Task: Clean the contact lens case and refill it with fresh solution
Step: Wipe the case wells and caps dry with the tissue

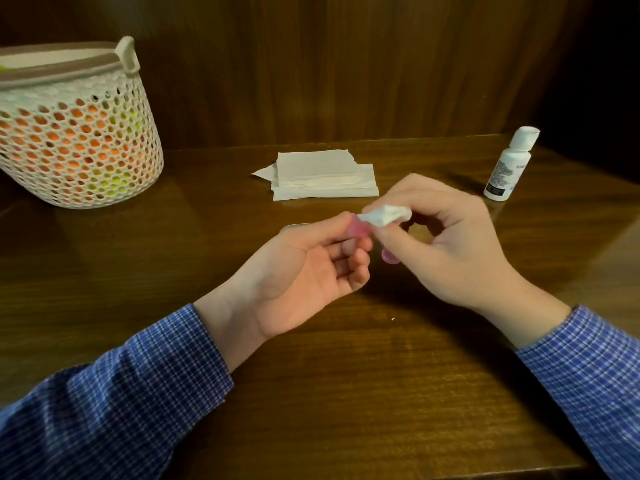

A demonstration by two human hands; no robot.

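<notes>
Two hands over the dark wooden table (346, 393), one pink translucent plastic contact lens case (360, 233) between them. The left hand (304, 271) pinches one well of the case, thumb on top and fingers curled beneath. The right hand (446, 244) grips a crumpled white tissue wad (386, 216), fingers closed on it, its tip pressed against that well. The other pink well peeks out below the right thumb — the fingers hide most of the case.

Just behind the case lies one stack of folded white paper tissues (322, 174). Behind the case to the right stands one small white plastic solution bottle (507, 164), cap on; its dark label carries print too small to read. Well off to the case's left sits one white perforated plastic basket (76, 133) — orange and yellow-green shapes show through the holes. Blue checked sleeves (138, 393) cover both forearms.
</notes>
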